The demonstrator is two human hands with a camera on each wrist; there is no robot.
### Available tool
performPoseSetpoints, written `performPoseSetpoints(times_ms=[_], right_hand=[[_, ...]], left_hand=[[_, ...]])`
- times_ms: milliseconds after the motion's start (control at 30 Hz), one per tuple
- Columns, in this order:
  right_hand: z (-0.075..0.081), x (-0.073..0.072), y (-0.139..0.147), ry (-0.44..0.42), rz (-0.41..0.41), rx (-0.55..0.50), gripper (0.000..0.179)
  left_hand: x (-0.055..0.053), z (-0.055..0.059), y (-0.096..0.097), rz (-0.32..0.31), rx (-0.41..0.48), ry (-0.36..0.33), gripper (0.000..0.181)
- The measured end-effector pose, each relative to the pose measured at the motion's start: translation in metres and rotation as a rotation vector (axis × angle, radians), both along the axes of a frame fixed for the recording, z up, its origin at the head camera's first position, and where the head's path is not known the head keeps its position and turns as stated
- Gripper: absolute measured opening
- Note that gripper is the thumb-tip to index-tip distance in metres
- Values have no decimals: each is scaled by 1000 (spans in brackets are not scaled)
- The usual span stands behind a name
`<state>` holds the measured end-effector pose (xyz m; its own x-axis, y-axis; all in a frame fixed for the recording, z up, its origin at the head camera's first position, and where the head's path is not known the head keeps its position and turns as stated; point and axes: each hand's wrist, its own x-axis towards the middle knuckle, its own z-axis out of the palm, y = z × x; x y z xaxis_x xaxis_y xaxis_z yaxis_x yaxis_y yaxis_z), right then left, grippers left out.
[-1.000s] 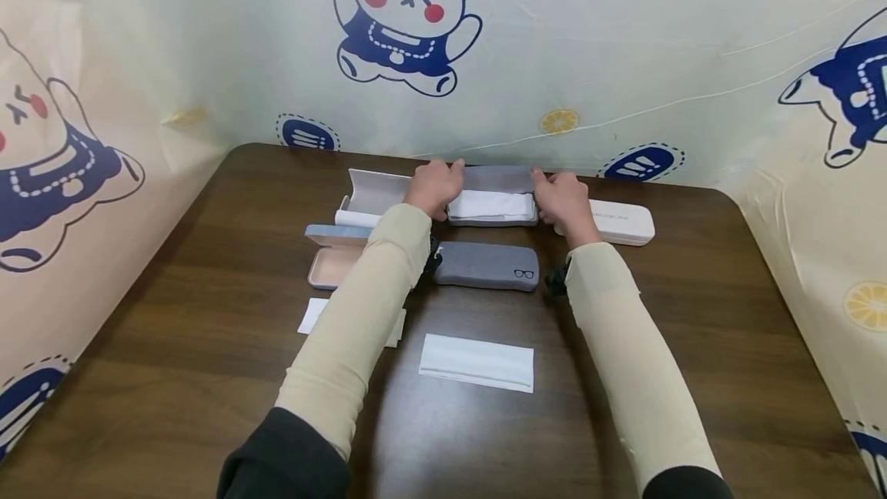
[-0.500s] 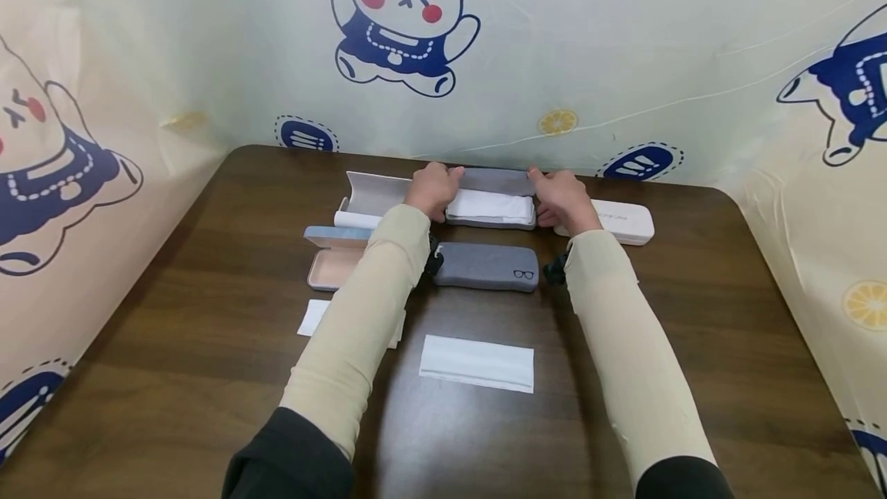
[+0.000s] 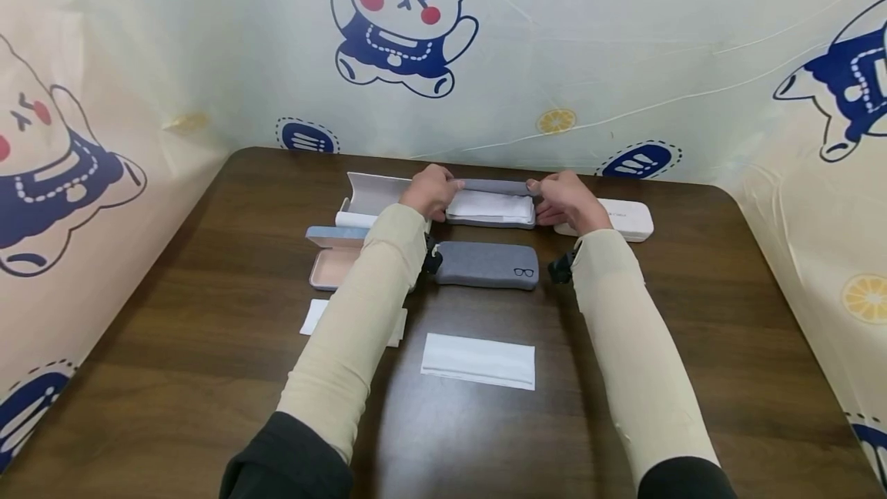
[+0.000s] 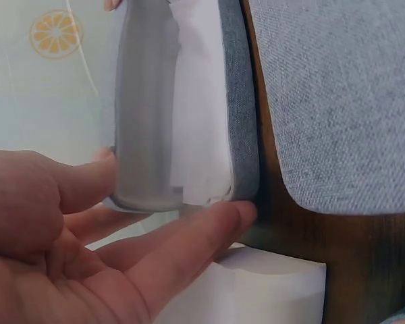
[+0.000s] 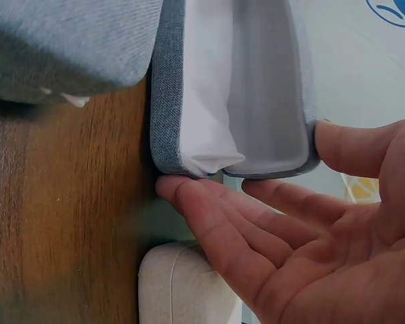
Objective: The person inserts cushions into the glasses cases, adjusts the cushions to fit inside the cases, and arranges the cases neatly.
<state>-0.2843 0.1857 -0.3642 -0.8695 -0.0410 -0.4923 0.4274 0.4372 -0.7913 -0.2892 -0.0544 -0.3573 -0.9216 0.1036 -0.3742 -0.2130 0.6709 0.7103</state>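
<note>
A grey fabric glasses case (image 3: 490, 223) lies at the back of the table, its lid (image 3: 495, 186) partly raised. Inside the base is a folded white cloth (image 3: 490, 205), its end crumpled in the right wrist view. My left hand (image 3: 428, 191) holds the case's left end, thumb on the lid's outer edge (image 4: 108, 177) and fingers along the base's end. At the opposite end my right hand (image 3: 568, 200) does likewise, its thumb against the lid (image 5: 310, 101) and fingertips at the base's lower corner.
In front lies a closed grey glasses case (image 3: 487, 265). An open white case (image 3: 377, 192) and an open blue case (image 3: 336, 266) stand left, a white case (image 3: 627, 220) right. Folded white cloths (image 3: 478, 361) lie nearer; my left sleeve partly covers some.
The grey case's lid has tipped forward and down, showing less height above the cloth. Both hands stay at its ends, with the right wrist shifted slightly right.
</note>
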Motion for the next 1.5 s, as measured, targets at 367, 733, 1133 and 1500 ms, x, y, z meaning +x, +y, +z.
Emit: performPoseSetpoints(times_ms=[367,733,1133,1500], right_hand=[[-7,11,-4,154,79,222,38],[8,27,-4,246,106,275,33],[30,69,14,303,233,86,33],[27,124,25,371,395,86,23]], left_hand=[[9,-2,6,-181,-331,163,41],[18,13,3,-157,-354,245,31],[53,28,-24,-221,106,212,27],[101,29,-41,-352,197,216,19]])
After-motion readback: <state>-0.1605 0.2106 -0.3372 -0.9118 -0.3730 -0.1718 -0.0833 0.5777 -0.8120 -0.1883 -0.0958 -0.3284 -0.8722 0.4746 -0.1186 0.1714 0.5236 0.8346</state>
